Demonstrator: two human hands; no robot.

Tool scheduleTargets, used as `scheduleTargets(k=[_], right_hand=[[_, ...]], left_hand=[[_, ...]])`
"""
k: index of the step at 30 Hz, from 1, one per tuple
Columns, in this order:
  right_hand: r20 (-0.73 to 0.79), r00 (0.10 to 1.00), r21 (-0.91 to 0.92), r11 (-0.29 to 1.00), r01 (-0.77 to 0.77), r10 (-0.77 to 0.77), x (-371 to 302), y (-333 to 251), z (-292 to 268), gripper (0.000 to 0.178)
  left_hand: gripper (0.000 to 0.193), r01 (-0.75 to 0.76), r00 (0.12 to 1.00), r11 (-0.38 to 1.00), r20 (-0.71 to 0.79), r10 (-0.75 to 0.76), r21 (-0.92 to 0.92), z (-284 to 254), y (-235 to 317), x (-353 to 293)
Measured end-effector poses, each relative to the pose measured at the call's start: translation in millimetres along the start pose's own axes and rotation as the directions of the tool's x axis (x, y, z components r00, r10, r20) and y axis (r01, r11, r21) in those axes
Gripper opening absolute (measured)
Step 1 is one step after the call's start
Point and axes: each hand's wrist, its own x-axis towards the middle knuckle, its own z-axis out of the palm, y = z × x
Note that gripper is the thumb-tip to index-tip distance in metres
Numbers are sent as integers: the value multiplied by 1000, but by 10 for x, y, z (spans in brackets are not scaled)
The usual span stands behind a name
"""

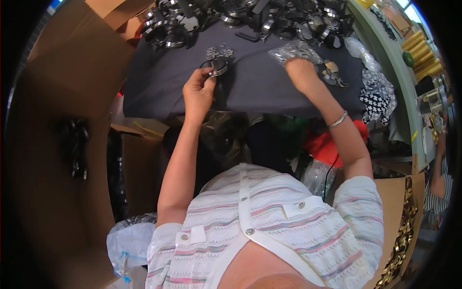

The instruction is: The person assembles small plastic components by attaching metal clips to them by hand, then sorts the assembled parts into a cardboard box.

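My left hand (199, 91) pinches a watch (217, 67) with a round silver case between thumb and fingers, over the middle of the dark cloth. Its dark strap hangs below. Just beyond it lies a small heap of silvery metal pieces (220, 52). My right hand (301, 74) is closed, knuckles up, at the near edge of a clear plastic bag (297, 50) of small shiny pieces. Its fingertips are hidden, so what they grip cannot be made out. Several loose round metal discs (331, 72) lie right of that hand.
Many black-strapped watches (313, 24) are piled along the far side of the dark cloth (163, 91). A large cardboard box (72, 62) stands at left. Another box at right holds gold-coloured bands (402, 241). A black-and-white patterned cloth (378, 94) hangs at the right edge.
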Motion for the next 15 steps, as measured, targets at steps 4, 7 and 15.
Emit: scheduleTargets(k=[4,7,15], right_hand=[[105,994,-20,1000,16,-14,101,1,-82,12],[125,988,-37,995,94,-89,101,96,-3,14],[-184,977,641,767,35,109,-17,-237,-219,9]], left_hand=[[13,-36,999,999,7,36,-20,41,-28,24],[13,-42,999,999,7,42,-18,45,-36,29],[14,-57,997,996,-38,60,72,24,-76,32]])
